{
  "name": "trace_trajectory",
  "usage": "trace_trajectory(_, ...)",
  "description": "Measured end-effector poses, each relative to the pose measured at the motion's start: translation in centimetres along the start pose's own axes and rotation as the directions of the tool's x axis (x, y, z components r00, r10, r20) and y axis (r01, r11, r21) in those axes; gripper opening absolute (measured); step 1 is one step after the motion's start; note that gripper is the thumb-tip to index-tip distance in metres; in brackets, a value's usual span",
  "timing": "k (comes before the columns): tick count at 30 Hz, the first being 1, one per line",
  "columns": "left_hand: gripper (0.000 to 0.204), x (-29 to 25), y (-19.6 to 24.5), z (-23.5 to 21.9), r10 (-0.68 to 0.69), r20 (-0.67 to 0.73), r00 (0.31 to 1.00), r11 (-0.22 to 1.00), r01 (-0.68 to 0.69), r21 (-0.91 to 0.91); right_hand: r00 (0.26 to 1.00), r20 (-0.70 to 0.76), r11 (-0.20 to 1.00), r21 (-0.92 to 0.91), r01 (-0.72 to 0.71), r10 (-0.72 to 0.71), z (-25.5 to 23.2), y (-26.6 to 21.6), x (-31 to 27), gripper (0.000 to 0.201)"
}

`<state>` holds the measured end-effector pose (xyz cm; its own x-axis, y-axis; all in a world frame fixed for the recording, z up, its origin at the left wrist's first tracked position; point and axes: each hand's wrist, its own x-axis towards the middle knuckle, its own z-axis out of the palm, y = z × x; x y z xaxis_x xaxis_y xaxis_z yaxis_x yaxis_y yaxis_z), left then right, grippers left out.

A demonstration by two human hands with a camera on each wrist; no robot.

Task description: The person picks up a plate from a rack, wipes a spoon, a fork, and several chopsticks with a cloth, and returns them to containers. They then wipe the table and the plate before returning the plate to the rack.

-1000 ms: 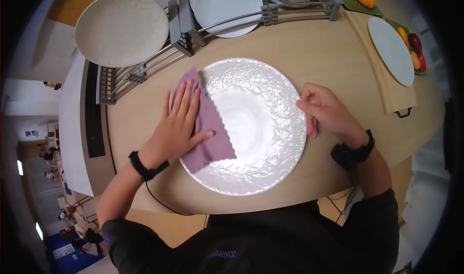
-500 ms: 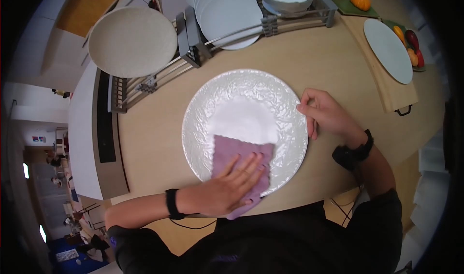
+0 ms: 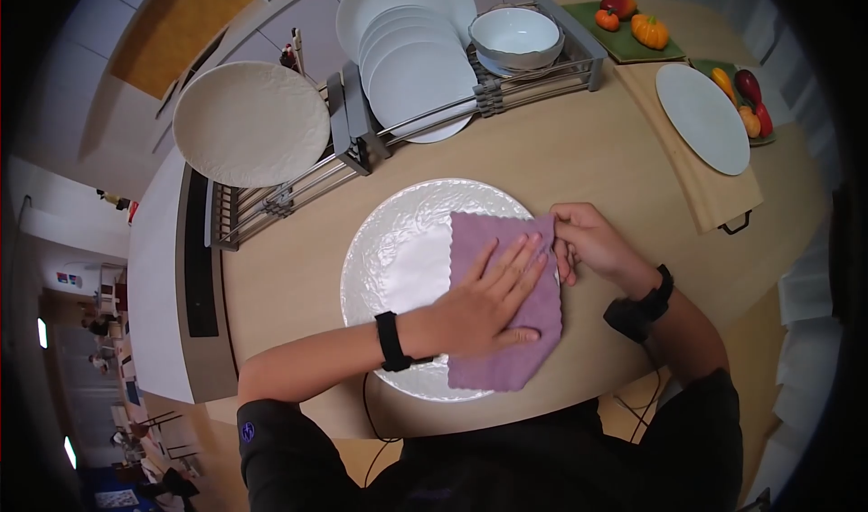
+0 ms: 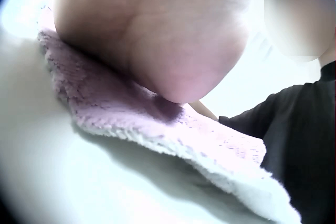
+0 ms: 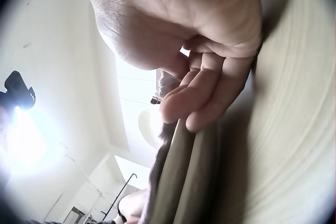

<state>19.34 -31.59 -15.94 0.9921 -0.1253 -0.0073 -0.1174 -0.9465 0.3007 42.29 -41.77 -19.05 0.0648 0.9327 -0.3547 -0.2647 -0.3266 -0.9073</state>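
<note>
A large white plate with an embossed rim lies on the table in the head view. Spread over its right half is a purple cloth with a scalloped edge. My left hand presses flat on this cloth, its fingers straight and pointing up and right. The left wrist view shows the heel of the palm over the fluffy cloth. At the plate's right edge my right hand grips the rim between thumb and curled fingers; the cloth's corner reaches those fingertips.
Behind the plate stands a dish rack with several white plates, a bowl and a large cream plate. To the right, an oval white plate lies on a wooden board. Small pumpkins sit on a green tray.
My left hand has swept the cloth from the plate's left side across the near edge to its right side. The right hand stays at the rim. The head view has tilted up.
</note>
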Motion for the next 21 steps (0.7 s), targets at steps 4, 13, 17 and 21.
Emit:
trace_trajectory(4, 0.096, 0.9, -3.3, -0.3, -0.080, -0.065, 0.995, 0.990, 0.087, 0.107, 1.000, -0.013, 1.000, -0.010, -0.019, 0.019, 0.1, -0.7, -0.1, 0.026)
trace_trajectory(13, 0.097, -1.6, -8.5, -1.6, -0.293, -0.145, 0.945, 0.918, 0.321, 0.232, 0.999, -0.036, 0.981, -0.192, 0.010, -0.017, 1.2, -1.8, -0.6, 0.016)
trace_trajectory(17, 0.099, -5.4, -9.2, -2.5, -0.417, -0.154, 0.896, 0.852, 0.444, 0.277, 0.997, -0.070, 0.984, -0.178, 0.002, -0.014, 1.4, -1.5, -0.7, 0.016)
trace_trajectory(21, 0.099, -10.4, -8.9, -3.0, -0.505, -0.104, 0.857, 0.798, 0.509, 0.323, 0.997, -0.080, 0.981, -0.192, -0.032, 0.017, 1.8, -2.0, -0.9, 0.016)
